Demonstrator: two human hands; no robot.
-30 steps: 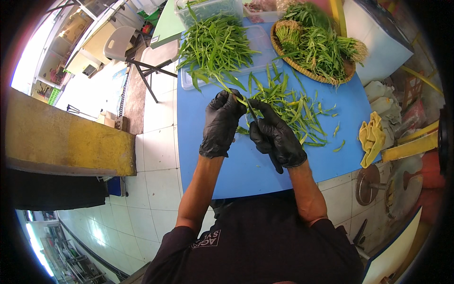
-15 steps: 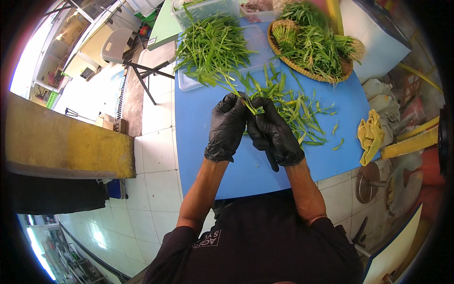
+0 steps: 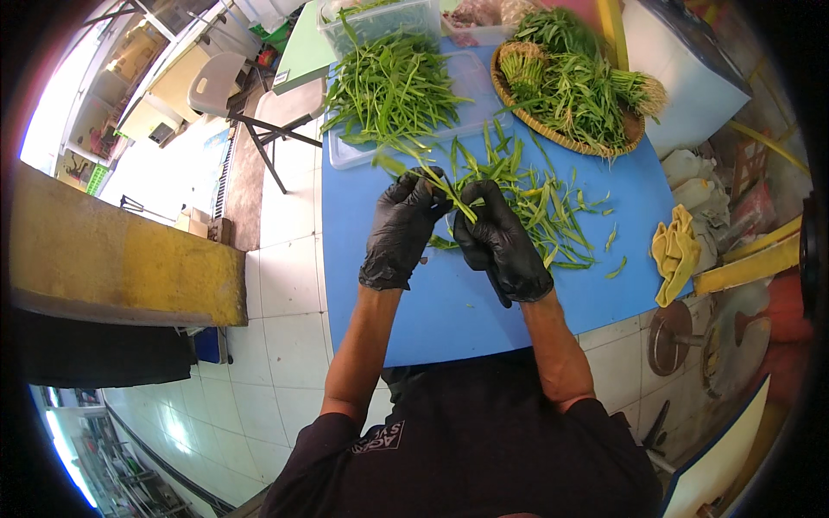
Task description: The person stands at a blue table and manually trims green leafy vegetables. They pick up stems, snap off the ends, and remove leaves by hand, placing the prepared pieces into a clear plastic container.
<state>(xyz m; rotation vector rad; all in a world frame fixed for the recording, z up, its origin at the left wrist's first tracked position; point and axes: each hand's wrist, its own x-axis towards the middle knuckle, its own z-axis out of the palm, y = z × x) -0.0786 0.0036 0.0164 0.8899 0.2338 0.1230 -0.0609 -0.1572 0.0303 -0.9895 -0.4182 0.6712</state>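
Note:
My left hand [image 3: 400, 226], in a black glove, pinches a few green water spinach stems [image 3: 449, 192], leaves pointing away from me. Their cut ends reach across to my right hand [image 3: 505, 240], also gloved and closed. It grips what looks like a small knife; a thin dark blade shows beside the stems, and the handle is mostly hidden by the glove. Beyond my left hand, a heap of leafy water spinach [image 3: 393, 91] lies on a clear plastic lid [image 3: 471, 116]. Loose plucked leaves [image 3: 548, 207] are scattered beside and beyond my right hand.
A round woven tray [image 3: 566, 135] holds bundled greens with roots at the blue table's [image 3: 414, 332] far right. Clear plastic containers [image 3: 380, 30] stand at the back. A yellow cloth glove [image 3: 676, 255] lies on the right edge. A folding chair [image 3: 289, 104] stands left of the table.
My left hand has shifted slightly left and tilted, a little apart from my right hand. More of the stems' lower ends shows between the hands. My right hand has barely moved.

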